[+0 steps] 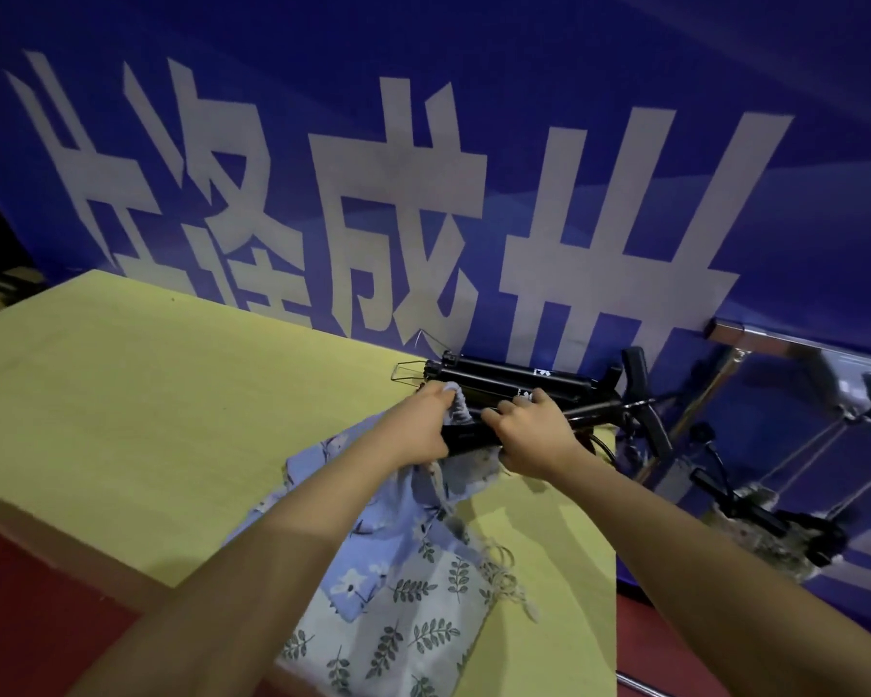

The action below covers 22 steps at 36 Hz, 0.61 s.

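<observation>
A folded black tripod (519, 384) lies across the far right end of the yellow table (147, 404), its legs pointing left and its head hanging past the table's right edge. A blue and white floral cloth (393, 570) with a frayed edge drapes from the tripod toward me. My left hand (421, 420) grips a bunched part of the cloth against the tripod legs. My right hand (529, 430) curls over a tripod leg just to the right.
A blue banner (473, 143) with large white characters stands right behind the table. A shiny metal frame (775, 384) mirrors the tripod at right. Red floor (46, 596) lies at the lower left.
</observation>
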Each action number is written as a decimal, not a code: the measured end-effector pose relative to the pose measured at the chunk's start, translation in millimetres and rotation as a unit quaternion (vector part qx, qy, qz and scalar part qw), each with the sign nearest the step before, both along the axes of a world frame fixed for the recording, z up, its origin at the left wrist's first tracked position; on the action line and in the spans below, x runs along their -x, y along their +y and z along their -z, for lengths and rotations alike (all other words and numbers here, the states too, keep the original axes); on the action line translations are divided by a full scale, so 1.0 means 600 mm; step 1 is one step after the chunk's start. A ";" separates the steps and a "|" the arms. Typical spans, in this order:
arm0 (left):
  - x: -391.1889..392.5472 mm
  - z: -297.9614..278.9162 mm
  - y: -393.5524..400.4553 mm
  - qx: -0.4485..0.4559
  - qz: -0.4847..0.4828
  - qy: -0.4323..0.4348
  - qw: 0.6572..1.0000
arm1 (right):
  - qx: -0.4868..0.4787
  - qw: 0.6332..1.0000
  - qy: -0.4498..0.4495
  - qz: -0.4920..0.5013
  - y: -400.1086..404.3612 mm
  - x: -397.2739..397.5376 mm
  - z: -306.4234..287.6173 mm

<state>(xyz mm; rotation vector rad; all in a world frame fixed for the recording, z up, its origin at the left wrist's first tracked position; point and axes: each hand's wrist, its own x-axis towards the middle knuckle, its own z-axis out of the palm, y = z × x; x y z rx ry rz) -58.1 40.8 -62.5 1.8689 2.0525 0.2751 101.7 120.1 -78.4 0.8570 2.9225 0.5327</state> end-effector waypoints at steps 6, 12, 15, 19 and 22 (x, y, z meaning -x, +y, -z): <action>-0.015 0.023 0.006 -0.047 -0.044 0.089 0.994 | -0.112 0.988 0.063 -0.084 0.006 0.020 -0.018; -0.012 0.031 0.013 -0.075 -0.118 0.035 0.990 | -0.153 0.964 0.176 -0.125 0.012 0.029 -0.017; -0.004 0.031 0.009 -0.103 -0.153 -0.025 0.983 | -0.145 0.950 0.260 -0.098 0.011 0.023 -0.010; 0.001 0.030 -0.001 -0.138 -0.173 -0.026 0.975 | -0.093 0.910 0.394 -0.088 -0.010 0.024 -0.003; -0.001 0.033 -0.008 -0.147 -0.169 0.000 0.975 | -0.084 0.894 0.431 -0.088 -0.025 0.029 0.008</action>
